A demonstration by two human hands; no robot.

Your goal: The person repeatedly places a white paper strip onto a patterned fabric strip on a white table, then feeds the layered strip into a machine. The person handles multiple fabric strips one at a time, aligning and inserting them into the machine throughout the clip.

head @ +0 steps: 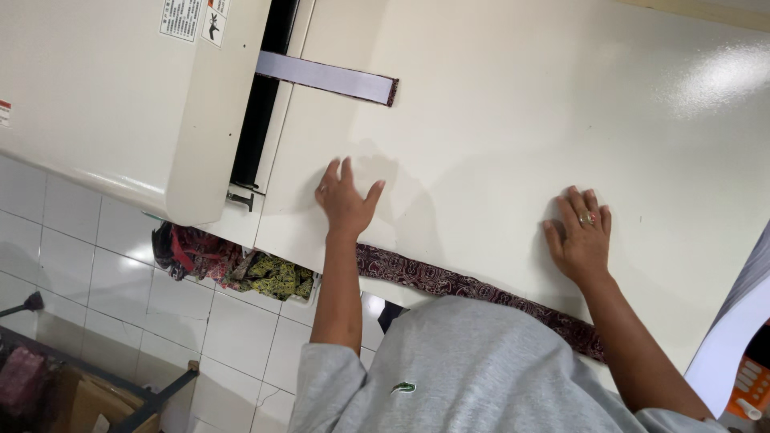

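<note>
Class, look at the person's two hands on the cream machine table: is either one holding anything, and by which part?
Nothing is held. The left hand and right hand both lie flat, fingers spread, on the table.

We see a grey strip [325,77] lying flat on the cream table [497,120], one end under the machine hood, well beyond the fingertips of our left hand [346,204]; a dark red patterned band [449,282] hangs along the table edge, behind both wrists.

Two hands [346,200], two fabric strips [325,77]
</note>
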